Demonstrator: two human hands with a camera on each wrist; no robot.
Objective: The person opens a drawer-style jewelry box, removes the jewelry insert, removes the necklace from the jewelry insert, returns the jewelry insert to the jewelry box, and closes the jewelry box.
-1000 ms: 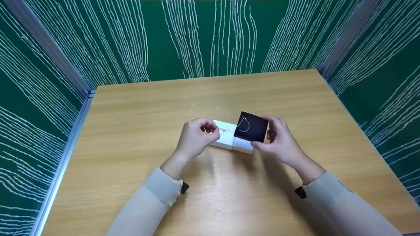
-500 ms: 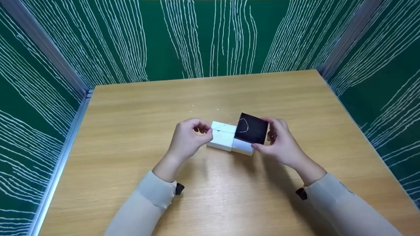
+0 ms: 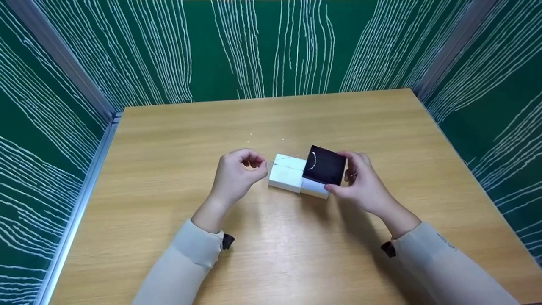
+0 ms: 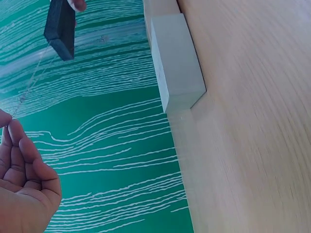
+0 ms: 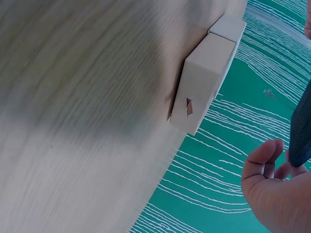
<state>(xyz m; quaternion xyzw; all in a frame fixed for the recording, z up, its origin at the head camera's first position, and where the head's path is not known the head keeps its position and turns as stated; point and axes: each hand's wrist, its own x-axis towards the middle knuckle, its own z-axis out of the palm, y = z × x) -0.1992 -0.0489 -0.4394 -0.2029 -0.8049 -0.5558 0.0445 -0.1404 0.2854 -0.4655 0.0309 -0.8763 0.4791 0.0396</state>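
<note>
My left hand point(image 3: 235, 176) pinches one end of a thin silver chain point(image 3: 315, 161) between thumb and forefinger, left of the white box. The chain stretches rightward over the box to a black square pad point(image 3: 329, 167), where it curves across the top face. My right hand point(image 3: 364, 184) grips the pad by its right side, thumb at the near corner and fingers behind. In the left wrist view the pad point(image 4: 59, 29) hangs above table height, with the chain point(image 4: 30, 87) slanting down from it to my fingertips. The right wrist view shows the pad point(image 5: 302, 128) cut off at the edge.
A white two-part box point(image 3: 284, 178) lies on the wooden table point(image 3: 271, 254), its inner part point(image 3: 314, 187) slid out to the right beneath the pad. A small torn notch point(image 5: 189, 108) marks its end. Several tiny white specks point(image 3: 283, 139) lie behind it. Green, white-streaked walls point(image 3: 292, 51) enclose the table.
My left hand has moved left, off the white box, drawing the chain along; its loop on the pad has shifted toward the pad's left edge. My right hand and the pad stay nearly still.
</note>
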